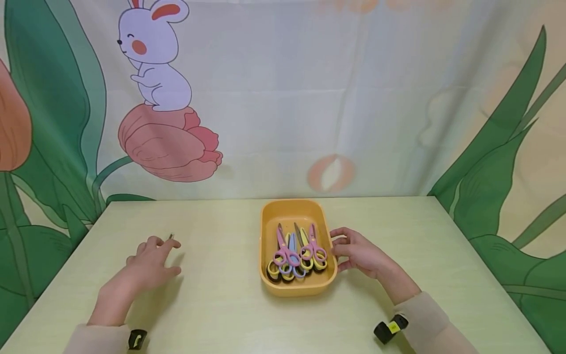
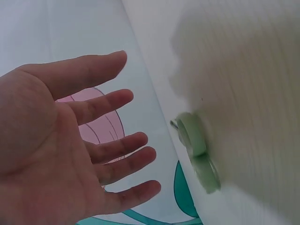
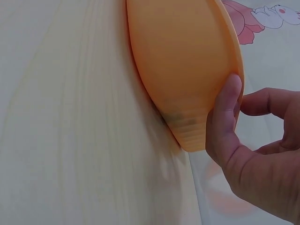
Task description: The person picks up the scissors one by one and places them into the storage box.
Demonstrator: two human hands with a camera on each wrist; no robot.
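Observation:
My left hand (image 1: 148,265) is over the left of the table with fingers spread and nothing held. Beyond its fingertips, in the left wrist view, lies a pair of scissors with green loops (image 2: 192,133); in the head view the hand hides all but a small tip (image 1: 171,236). My right hand (image 1: 360,253) touches the outer right wall of the yellow tray (image 1: 296,290) with bent fingertips. The right wrist view has its thumb (image 3: 225,112) along that wall, near the rim. Several scissors (image 1: 294,258) with pink, yellow and blue handles lie in the tray, loops toward me.
The pale table (image 1: 212,314) meets a printed curtain (image 1: 265,98) at its far edge. The curtain has a rabbit, tulips and leaves on it. Each wrist wears a strap with a small black device (image 1: 385,332) near the sleeve.

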